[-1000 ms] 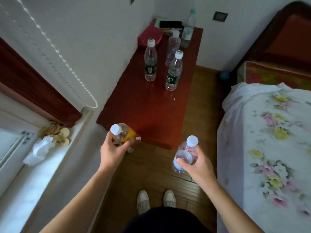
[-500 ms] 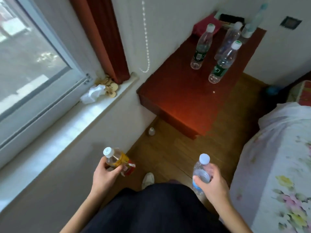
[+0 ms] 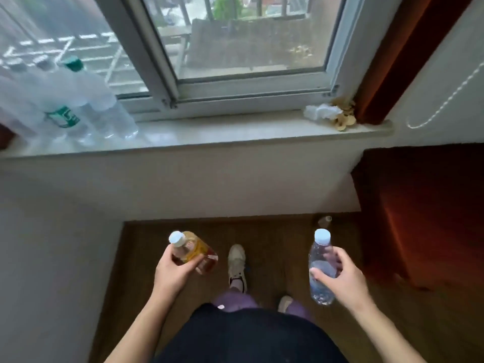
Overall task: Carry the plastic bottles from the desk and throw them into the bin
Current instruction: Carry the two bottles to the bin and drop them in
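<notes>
Lower left of centre, my left hand (image 3: 171,272) curls round the squat yellow-labelled plastic bottle with white cap (image 3: 195,252). Lower right, my right hand (image 3: 341,280) grips the slim clear plastic bottle with pale blue cap (image 3: 320,260) — both are off the dark red wooden desk (image 3: 432,205). No bin shows — I should grip firmly and find it first.

Daylit window (image 3: 243,43) above white sill (image 3: 209,132); wooden floor (image 3: 272,247).

Head view, looking steeply down, facing windowsill (image 3: 209,137), close.
</notes>
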A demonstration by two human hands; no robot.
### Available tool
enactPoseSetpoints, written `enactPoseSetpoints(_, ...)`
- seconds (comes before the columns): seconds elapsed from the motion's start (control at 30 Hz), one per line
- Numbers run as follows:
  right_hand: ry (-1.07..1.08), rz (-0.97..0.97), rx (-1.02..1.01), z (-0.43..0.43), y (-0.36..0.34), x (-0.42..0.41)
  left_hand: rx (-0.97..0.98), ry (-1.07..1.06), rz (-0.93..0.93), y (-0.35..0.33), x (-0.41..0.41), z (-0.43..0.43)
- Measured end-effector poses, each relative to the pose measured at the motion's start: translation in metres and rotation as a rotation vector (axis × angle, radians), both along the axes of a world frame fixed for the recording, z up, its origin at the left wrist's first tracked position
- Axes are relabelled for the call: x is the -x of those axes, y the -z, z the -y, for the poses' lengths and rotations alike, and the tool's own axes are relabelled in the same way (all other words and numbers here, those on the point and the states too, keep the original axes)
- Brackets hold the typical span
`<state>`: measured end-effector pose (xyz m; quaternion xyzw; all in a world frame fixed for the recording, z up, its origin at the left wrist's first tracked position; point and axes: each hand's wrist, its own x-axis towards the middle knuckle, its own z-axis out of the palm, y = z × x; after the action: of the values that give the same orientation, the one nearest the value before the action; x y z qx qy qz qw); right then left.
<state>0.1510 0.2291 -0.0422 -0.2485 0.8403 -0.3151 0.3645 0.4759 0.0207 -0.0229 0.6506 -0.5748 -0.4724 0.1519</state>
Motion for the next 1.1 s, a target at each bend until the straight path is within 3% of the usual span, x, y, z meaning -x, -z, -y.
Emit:
enactPoseSetpoints(0.2, -0.406, 0.039, 0.05, 0.066, -0.022, -0.079, -0.046, -0.549, 0.024, -0.001, -0.149, -0.109)
enactPoseSetpoints(0.43, -0.921, 0.043, 0.082, 0.142, -0.028, -0.247, -0.094, -1.141, -0.026, -0.001, -0.302, -0.211)
enactPoseSetpoints(0.83, -1.393, -0.183, 0.037, 0.233, -0.021, -0.493, -0.002, -1.439, -0.1, -0.009, -0.471, -0.249)
enactPoseSetpoints(1.1, -1.836, -0.29, 0.081, 0.297, -0.017, -0.673, -0.065, -1.757, -0.187, 0.008, -0.518, -0.274)
